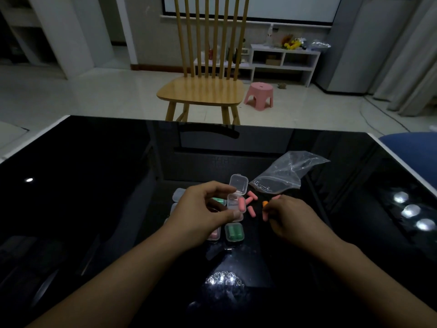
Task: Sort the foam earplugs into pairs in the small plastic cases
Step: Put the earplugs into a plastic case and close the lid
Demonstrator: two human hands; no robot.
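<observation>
My left hand (203, 209) pinches an open case (234, 204) holding one pink plug (241, 204); my right hand (287, 215) curls over loose plugs (251, 210), grip unclear.

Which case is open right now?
The clear case held by the left hand: its lid stands up and a pink earplug lies in it. The green-filled case nearer the person is closed.
</observation>
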